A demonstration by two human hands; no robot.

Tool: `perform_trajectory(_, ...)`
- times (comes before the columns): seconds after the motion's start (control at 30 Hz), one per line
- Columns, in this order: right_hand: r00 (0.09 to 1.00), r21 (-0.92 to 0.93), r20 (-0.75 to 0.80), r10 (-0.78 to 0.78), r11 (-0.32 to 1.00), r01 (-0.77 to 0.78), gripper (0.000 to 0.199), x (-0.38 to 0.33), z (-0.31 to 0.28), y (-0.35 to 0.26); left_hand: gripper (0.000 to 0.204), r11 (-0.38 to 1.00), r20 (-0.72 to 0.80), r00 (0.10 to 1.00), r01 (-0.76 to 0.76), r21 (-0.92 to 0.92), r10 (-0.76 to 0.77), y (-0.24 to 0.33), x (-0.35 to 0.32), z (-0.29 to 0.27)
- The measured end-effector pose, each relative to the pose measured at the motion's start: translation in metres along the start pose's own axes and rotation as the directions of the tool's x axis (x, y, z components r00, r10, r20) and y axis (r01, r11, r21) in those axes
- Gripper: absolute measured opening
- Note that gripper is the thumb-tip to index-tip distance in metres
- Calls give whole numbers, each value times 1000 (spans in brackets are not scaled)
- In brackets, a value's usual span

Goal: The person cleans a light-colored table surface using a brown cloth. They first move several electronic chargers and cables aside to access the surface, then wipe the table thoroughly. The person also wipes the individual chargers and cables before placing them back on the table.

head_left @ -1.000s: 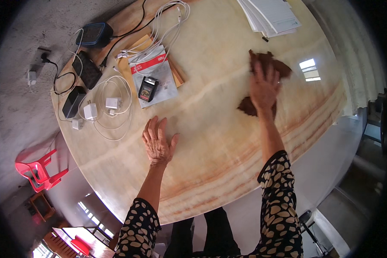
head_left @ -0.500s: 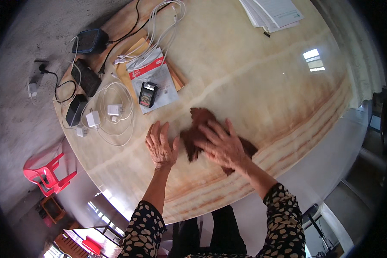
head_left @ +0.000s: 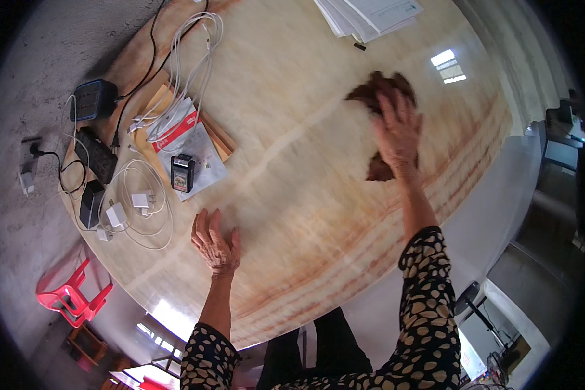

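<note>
A brown cloth [head_left: 380, 170] lies bunched on the shiny cream-and-brown marbled table [head_left: 292, 214], toward its right side. My right hand [head_left: 398, 133] rests flat on the cloth with fingers stretched forward, pressing it to the surface and covering its middle. To the left, my left hand [head_left: 216, 244] lies on the bare tabletop, its fingers loosely spread and holding nothing. Just beyond the left hand is a small black box-like device [head_left: 182, 173] on a grey-and-red packet [head_left: 205, 170].
White chargers [head_left: 116, 215] with coiled cables, black adapters [head_left: 92, 203] and a dark blue-black box [head_left: 93, 99] crowd the table's left edge. Brown envelopes [head_left: 220, 140] lie under the packet. Papers [head_left: 370, 16] sit at the far side, near a small black piece [head_left: 360, 47]. A red chair [head_left: 75, 296] stands at left.
My right hand has swept the brown cloth forward and to the right across the table. The left hand stays on the tabletop, near the packet. The whole view has shifted somewhat.
</note>
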State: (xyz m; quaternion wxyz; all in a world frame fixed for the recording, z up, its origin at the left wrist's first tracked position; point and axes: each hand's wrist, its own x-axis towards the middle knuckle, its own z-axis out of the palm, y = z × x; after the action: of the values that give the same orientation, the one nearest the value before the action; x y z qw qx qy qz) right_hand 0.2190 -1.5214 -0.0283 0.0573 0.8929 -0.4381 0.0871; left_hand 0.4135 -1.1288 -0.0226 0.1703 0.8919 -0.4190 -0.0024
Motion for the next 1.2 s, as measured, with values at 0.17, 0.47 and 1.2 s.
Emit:
perform_trajectory(0.17,887,-131,72,457,886,-445,57,-63,4,92,55,999,10,1000,4,43,-4,2,2,-4)
perform_trajectory(0.47,995,119,-47,-86,989,91,58,-105,-38,-112,54,998,-34,998,-50,33,51,-1,0,2)
perform_trajectory(1.2,992,121,118,-34,992,20,51,-176,-68,69,50,997,-71,997,-9,75,14,2,-1,12)
